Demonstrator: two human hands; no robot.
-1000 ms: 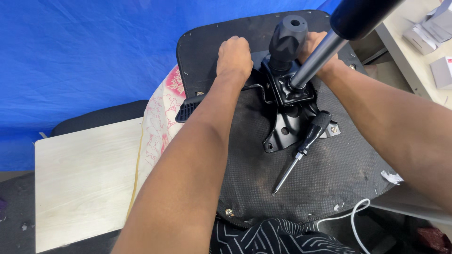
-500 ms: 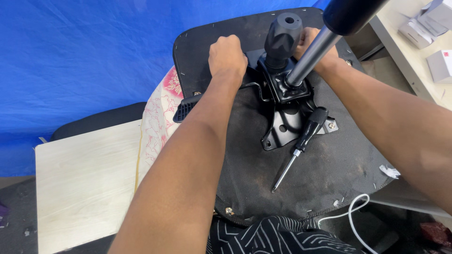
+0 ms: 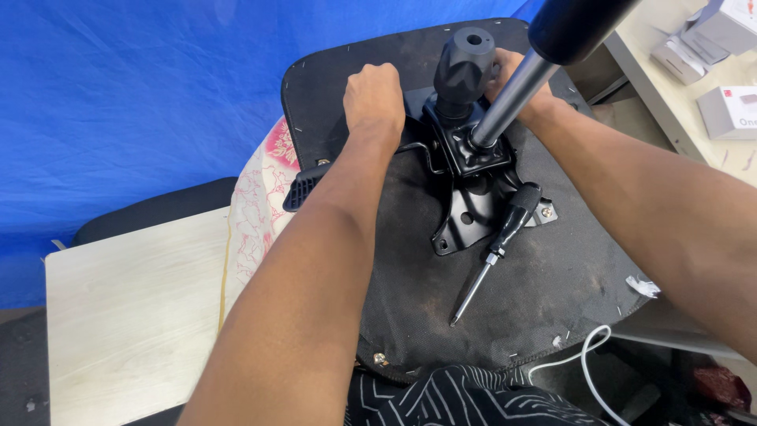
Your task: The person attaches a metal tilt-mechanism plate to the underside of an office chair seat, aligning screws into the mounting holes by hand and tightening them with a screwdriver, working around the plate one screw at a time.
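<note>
Looking down from the head cam, much was hidden: the right hand (image 3: 512,75) sat mostly behind the black knob (image 3: 465,59) and the grey gas-lift cylinder (image 3: 509,99), so only knuckles and wrist showed. Its grip state couldn't be told; fingers were out of sight behind the mechanism. The cylinder's upper black sleeve ran out of frame at the top edge. Both forearms were cut off by the frame bottom and right side.

Left hand (image 3: 374,95) was curled into a closed fist, knuckles up, pressed on the upturned office chair seat (image 3: 378,268) just left of the black metal tilt mechanism (image 3: 465,181). Fingertips were tucked under, so whether they clamped the thin lever rod (image 3: 418,147) by the plate or just bore on the fabric was hard to make out.

Seat underside lay face up, w/ the mechanism bolted near its middle and the cylinder rising from it at a tilt.

A black-handled screwdriver (image 3: 493,252) lay loose on the seat fabric, handle touching the mechanism's lower edge, tip pointing toward the viewer. A black lever paddle (image 3: 303,185) stuck out past the seat's left rim. White cable (image 3: 583,359) curled at the bottom right. Pale wood worktop (image 3: 126,315) sat lower left, blue tarp (image 3: 134,102) behind, small boxes (image 3: 729,110) on a worktop top right.
</note>
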